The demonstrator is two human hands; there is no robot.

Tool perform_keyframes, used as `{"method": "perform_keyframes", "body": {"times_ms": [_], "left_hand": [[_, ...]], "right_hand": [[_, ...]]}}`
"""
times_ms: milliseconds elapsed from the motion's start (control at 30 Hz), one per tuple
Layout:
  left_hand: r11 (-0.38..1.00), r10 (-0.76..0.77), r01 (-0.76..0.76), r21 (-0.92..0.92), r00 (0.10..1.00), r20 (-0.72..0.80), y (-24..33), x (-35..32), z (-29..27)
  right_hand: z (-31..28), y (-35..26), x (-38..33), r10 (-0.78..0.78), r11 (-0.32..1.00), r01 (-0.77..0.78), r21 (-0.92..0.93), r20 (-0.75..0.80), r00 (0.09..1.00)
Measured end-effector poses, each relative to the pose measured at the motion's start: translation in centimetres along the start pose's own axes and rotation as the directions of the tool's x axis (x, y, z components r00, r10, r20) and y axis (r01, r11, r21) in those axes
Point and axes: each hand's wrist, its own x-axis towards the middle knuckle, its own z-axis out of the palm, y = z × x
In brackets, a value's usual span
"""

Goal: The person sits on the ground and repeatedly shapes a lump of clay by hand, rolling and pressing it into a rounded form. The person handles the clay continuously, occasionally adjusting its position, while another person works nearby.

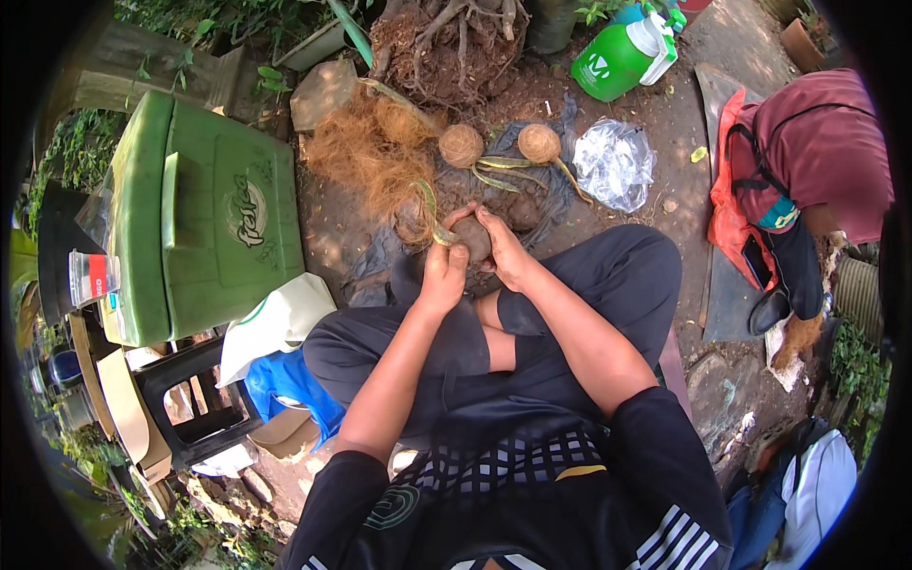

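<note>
Between my cupped palms, over my crossed legs, is a rounded brown soil ball (472,239). My left hand (444,274) closes round its left side and my right hand (507,252) round its right. A green leaf with yellow edges (427,201) rises at the ball's left side, next to my left thumb; its base is hidden. Just beyond my hands lies loose dark soil (522,211). Two fibre-wrapped balls, a left one (461,145) and a right one (539,142), rest farther off with long striped leaves (508,163) beside them.
Brown coconut fibre (366,152) is heaped ahead on the left. A green cooler box (228,209) stands at the left, above a black crate (190,399). Clear plastic (615,163) and a green spray bottle (622,59) are ahead right. Another person (817,152) is at the far right.
</note>
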Motion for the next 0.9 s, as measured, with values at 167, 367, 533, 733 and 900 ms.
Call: {"method": "perform_keyframes", "body": {"times_ms": [167, 367, 533, 733, 900], "left_hand": [[0.986, 0.129, -0.130, 0.104, 0.991, 0.021, -0.9, 1.1, -0.3], [0.951, 0.125, -0.140, 0.275, 0.990, 0.071, 0.0, 1.1, -1.3], [0.991, 0.012, -0.018, 0.136, 0.999, 0.045, 0.5, 1.0, -1.0], [0.995, -0.062, 0.060, 0.079, 0.998, 0.022, 0.9, 1.0, -1.0], [0.985, -0.015, 0.017, 0.169, 1.000, -0.008, 1.5, 1.5, -1.6]], "right_hand": [[-1.2, 0.7, 1.2, 0.088, 0.995, -0.089, 0.041, 0.034, 0.996], [-2.0, 1.6, 1.8, 0.133, 0.986, -0.135, 0.099, 0.034, 0.991], [-2.1, 1.2, 1.6, 0.178, 0.974, -0.186, 0.130, 0.069, 0.982], [-2.2, 0.6, 1.8, 0.168, 0.984, -0.174, 0.050, 0.101, 0.981], [-2.0, 0.6, 2.2, 0.185, 0.982, -0.186, 0.016, 0.028, 0.982]]}}
